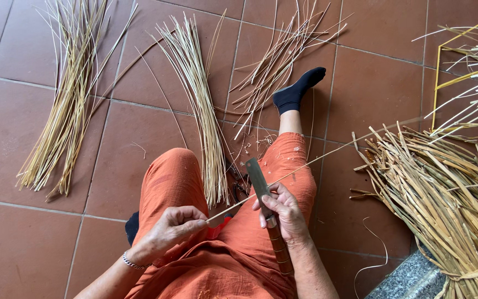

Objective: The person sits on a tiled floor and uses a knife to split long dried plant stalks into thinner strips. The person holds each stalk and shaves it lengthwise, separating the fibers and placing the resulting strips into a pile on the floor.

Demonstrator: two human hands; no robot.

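Observation:
I sit on a red tiled floor in orange trousers. My left hand (170,228) pinches the near end of a long thin bamboo strip (327,154) that runs up and to the right. My right hand (283,213) grips a knife (259,180) with a flat grey blade and a wooden handle. The blade points up and left, and the strip lies across it just above my fingers.
Bundles of thin pale strips lie on the floor: one at the left (65,105), one in the middle (200,105), a looser one behind (283,55). A heap of wider bamboo slats (443,194) lies at the right. A yellow frame (471,77) stands far right.

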